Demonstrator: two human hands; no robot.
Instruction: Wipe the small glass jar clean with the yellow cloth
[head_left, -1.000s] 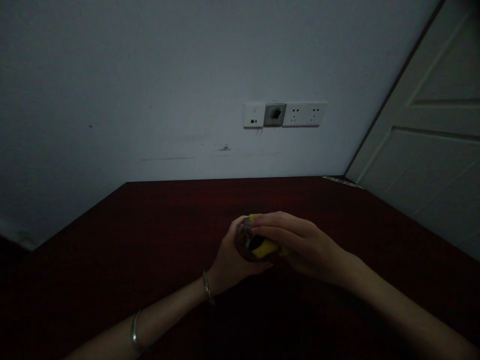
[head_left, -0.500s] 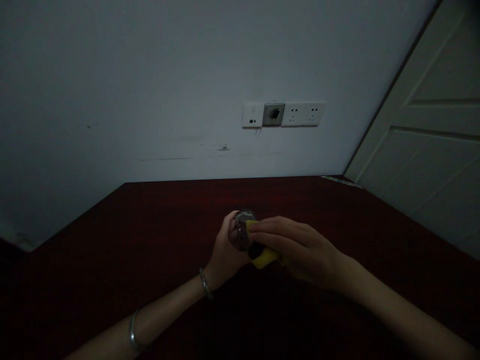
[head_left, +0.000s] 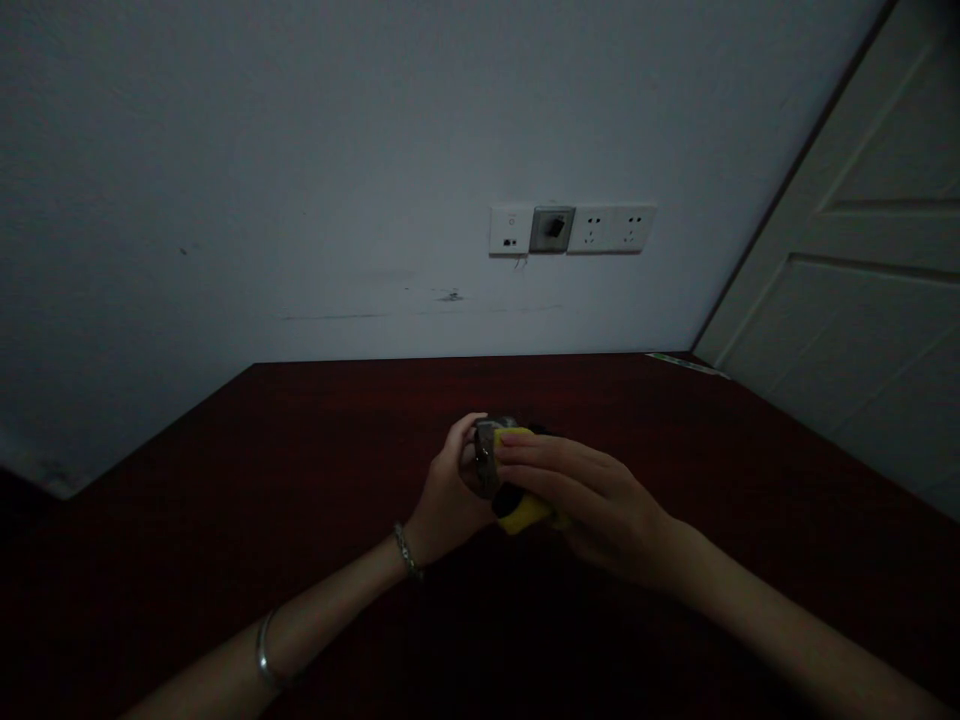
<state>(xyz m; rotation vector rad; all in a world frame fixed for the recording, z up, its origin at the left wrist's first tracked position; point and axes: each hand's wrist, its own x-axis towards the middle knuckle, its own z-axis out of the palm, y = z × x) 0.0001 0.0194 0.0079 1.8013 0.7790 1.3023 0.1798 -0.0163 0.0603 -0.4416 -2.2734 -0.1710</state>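
My left hand (head_left: 444,500) is curled round a small round metallic object (head_left: 486,460), held just above the dark red table (head_left: 225,480). My right hand (head_left: 585,490) presses a yellow sponge or cloth (head_left: 523,512) with a dark side against that object, fingers closed over it. Both hands meet at the middle of the table. Two silver bracelets (head_left: 405,550) sit on my left wrist and forearm. The room is dim, so the metallic object's exact shape is hard to make out.
A white wall stands behind the table with a row of sockets and a switch plate (head_left: 571,229). A pale panelled door (head_left: 862,280) is at the right. A thin light strip (head_left: 686,364) lies at the table's far right corner.
My hands have shifted slightly, and the yellow sponge has slid over the metallic object, which is turned a little in my left hand.
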